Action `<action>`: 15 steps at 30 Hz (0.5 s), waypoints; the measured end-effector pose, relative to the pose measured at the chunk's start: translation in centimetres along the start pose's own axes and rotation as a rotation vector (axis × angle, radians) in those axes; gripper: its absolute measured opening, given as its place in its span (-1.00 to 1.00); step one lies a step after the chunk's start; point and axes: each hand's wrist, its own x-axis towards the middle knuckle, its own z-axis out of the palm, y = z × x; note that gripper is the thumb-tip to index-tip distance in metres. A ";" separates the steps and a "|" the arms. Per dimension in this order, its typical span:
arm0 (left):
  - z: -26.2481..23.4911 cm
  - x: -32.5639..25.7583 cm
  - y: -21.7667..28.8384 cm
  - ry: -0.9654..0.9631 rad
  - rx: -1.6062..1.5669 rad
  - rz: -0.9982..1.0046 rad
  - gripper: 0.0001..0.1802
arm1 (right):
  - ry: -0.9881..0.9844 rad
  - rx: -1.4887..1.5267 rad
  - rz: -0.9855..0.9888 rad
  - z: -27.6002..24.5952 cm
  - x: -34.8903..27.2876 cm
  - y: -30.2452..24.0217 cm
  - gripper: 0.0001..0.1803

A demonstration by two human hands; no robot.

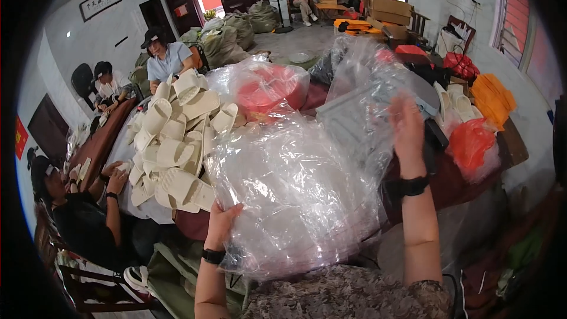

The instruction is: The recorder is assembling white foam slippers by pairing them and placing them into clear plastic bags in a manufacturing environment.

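Note:
My left hand (223,223) is closed on the near left edge of a large clear plastic bag (301,183), thumb on top. The shiny, crinkled film spreads flat in front of me, in what looks like several layers. My right hand (407,127) is raised over the right side, beside a grey plastic container (360,112) partly covered by clear film. Motion smears its fingers, so I cannot make out whether they hold anything. Left of the bag lies a big heap of cream slippers (177,142).
Behind the bag sits a red basin (269,88) wrapped in film. To the right are a red plastic bag (472,145) and orange packs (493,100). A person in black (77,212) handles a slipper at the left; others sit further back. Green sacks (227,32) stand behind.

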 end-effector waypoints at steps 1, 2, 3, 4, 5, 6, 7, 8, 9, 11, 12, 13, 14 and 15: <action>0.4 0.0 0.3 -0.030 -0.016 0.007 -0.55 | 0.131 0.094 -0.013 1.7 -0.8 -2.6 -0.56; 0.5 0.1 0.2 -0.030 -0.029 0.010 -0.55 | 0.121 0.087 -0.017 1.1 -0.6 -3.9 -0.56; 0.4 0.4 0.0 -0.038 -0.007 0.026 -0.55 | -0.107 0.263 -0.038 -0.3 -0.1 -5.3 -0.56; 0.2 0.6 -0.1 -0.039 0.019 0.040 -0.55 | -0.335 0.442 -0.046 -0.2 -0.3 -6.3 -0.55; 0.1 0.7 -0.2 -0.028 0.010 0.041 -0.55 | -0.348 0.441 -0.039 0.3 -0.4 -6.8 -0.55; 0.1 0.9 -0.3 -0.043 0.022 0.057 -0.54 | -0.439 0.522 -0.005 0.7 -0.6 -7.5 -0.54; 0.2 1.1 -0.1 -0.062 0.034 0.074 -0.52 | -0.527 0.601 0.027 1.3 -0.9 -8.0 -0.54; 0.4 1.1 0.1 -0.053 0.027 0.077 -0.52 | -0.537 0.601 0.033 1.7 -1.2 -7.7 -0.54; 0.7 1.2 0.4 -0.076 0.052 0.068 -0.52 | -0.458 0.549 0.076 2.1 -1.8 -7.1 -0.54; 0.9 1.3 0.5 -0.086 0.071 0.068 -0.51 | -0.395 0.499 0.121 3.2 -3.0 -6.5 -0.54; 0.9 1.6 0.2 -0.121 0.069 0.054 -0.51 | -0.525 0.728 0.365 3.6 -3.8 -6.5 -0.54; 0.7 2.0 -0.1 -0.147 0.069 0.042 -0.50 | -0.656 0.955 0.622 4.4 -4.5 -6.3 -0.54; 0.4 2.3 -0.7 -0.123 0.063 0.050 -0.50 | -0.675 0.961 0.639 5.7 -5.6 -6.4 -0.54; 0.0 2.6 -1.4 -0.134 0.055 0.062 -0.50 | -0.623 1.083 0.778 7.0 -6.9 -6.9 -0.54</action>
